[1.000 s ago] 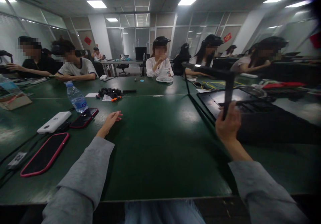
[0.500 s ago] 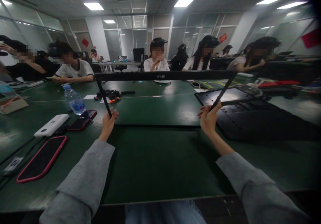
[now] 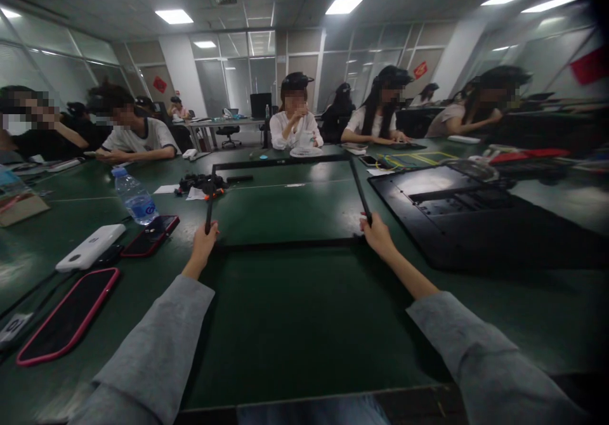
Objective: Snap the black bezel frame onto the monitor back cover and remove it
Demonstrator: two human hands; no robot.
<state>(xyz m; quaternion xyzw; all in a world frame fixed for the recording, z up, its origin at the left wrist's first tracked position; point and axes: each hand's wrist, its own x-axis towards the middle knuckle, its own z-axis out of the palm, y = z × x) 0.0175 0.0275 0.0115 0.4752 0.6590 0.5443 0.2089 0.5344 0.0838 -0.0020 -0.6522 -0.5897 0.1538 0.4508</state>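
Note:
A thin black rectangular monitor bezel spans the space between my hands, and the green table shows through its opening. My left hand is closed round the bezel's left side. Gripping the right side near its lower corner is my right hand. The far edge of the frame lies low over the tabletop; whether it touches the surface I cannot tell. Right of my right hand rests a large black monitor back cover, flat on the table.
To the left lie two red-edged phones and a white power bank with cables. A tilted water bottle and a black cluster of gear are further back. Several people sit around; one person faces me across the table.
The bezel has tipped away from me and dropped, its far edge now close to the tabletop. Both hands have lowered slightly, and my right hand has shifted left.

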